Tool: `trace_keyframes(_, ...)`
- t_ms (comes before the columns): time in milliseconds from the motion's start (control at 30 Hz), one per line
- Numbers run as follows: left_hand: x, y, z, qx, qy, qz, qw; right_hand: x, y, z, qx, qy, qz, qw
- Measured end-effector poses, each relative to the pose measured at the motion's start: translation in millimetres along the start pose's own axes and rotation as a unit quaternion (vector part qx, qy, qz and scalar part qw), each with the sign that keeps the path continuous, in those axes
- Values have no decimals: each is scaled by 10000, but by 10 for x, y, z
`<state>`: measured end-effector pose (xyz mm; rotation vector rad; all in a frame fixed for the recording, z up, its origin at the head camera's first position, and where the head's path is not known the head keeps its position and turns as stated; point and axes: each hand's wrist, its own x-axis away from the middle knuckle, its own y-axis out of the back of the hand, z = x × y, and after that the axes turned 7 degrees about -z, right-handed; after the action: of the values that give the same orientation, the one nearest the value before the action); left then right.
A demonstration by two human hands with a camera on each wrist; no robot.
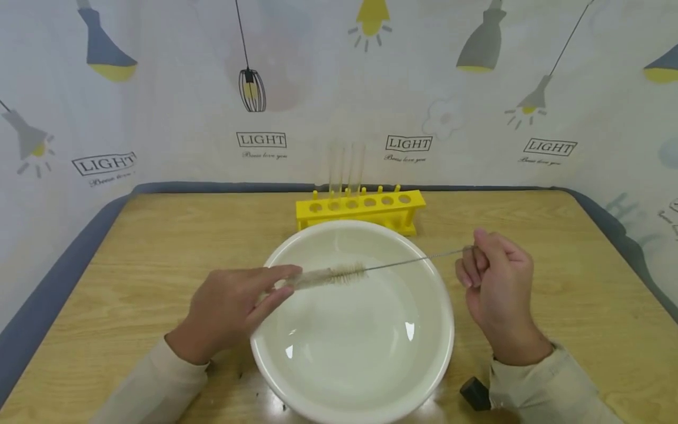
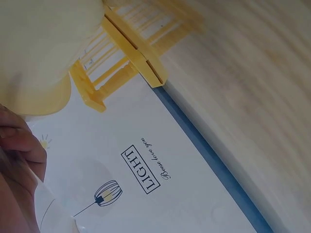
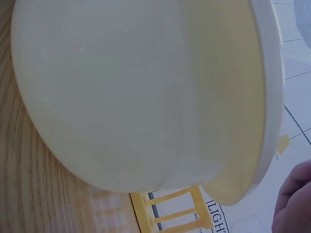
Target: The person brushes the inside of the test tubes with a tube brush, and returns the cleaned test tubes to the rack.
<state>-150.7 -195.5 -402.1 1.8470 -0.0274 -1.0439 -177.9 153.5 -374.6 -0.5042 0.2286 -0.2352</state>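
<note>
1. Left hand (image 1: 233, 303) pinches the clear tube (image 1: 313, 278) between thumb and fingers, above the basin's (image 1: 349, 359) ten-o'clock side.
2. Right hand (image 1: 500, 288), curled closed, grips the brush's (image 1: 351, 272) wire toward two.
3. Shared axis: nearly nine-to-three; bristles, nearer left hand, appear partly inside.

A round white basin (image 1: 344, 353) stands on the wooden table (image 1: 159, 247), a yellow six-hole rack (image 1: 378, 209) just behind it, two transparent cylindrical tubes (image 1: 336, 171) in the second and third holes from the left. Above the basin, a bristled twisted-wire brush (image 1: 349, 272) runs from inside a clear tube (image 1: 312, 281) in the left hand (image 1: 230, 300) to the right hand (image 1: 500, 288). A black block (image 1: 475, 393) lies right of the basin.
</note>
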Motion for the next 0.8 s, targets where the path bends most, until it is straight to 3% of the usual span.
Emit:
trace_keyframes(267,0,-8,-2,20,-6,23,10000,-2,10,0,272,134,-60,9995)
trace_keyframes(800,-1,-1,0,27,47,50,10000,-31,36,15,373,491,332,9975)
